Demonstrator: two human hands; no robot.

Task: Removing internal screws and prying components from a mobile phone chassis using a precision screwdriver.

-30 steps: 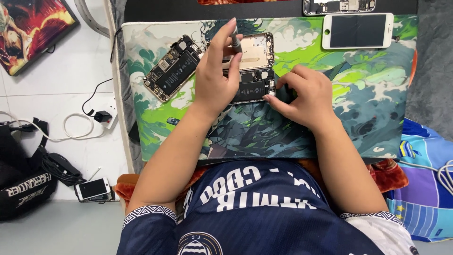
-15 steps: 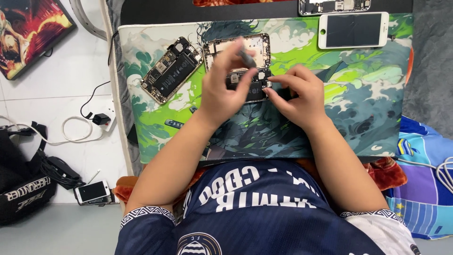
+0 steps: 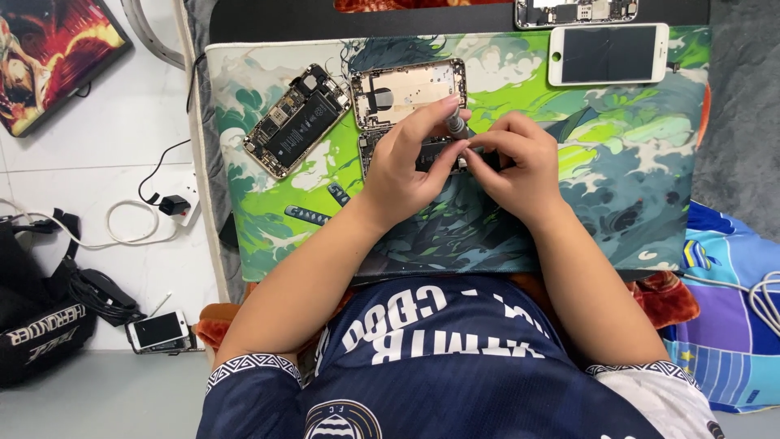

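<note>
While both hands, left hand and right hand, pinch the screwdriver over the opened phone at twelve o'clock, its tip may slip and gouge components.

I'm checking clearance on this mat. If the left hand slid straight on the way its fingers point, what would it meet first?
Probably the right hand: the left hand points right and slightly up the mat, its fingertips almost touching it over the opened phone. Depth is unclear.

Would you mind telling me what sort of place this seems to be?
Probably a home or small phone-repair desk: an opened phone and a detached screen lie on a printed mat, and both hands work on another phone.
</note>
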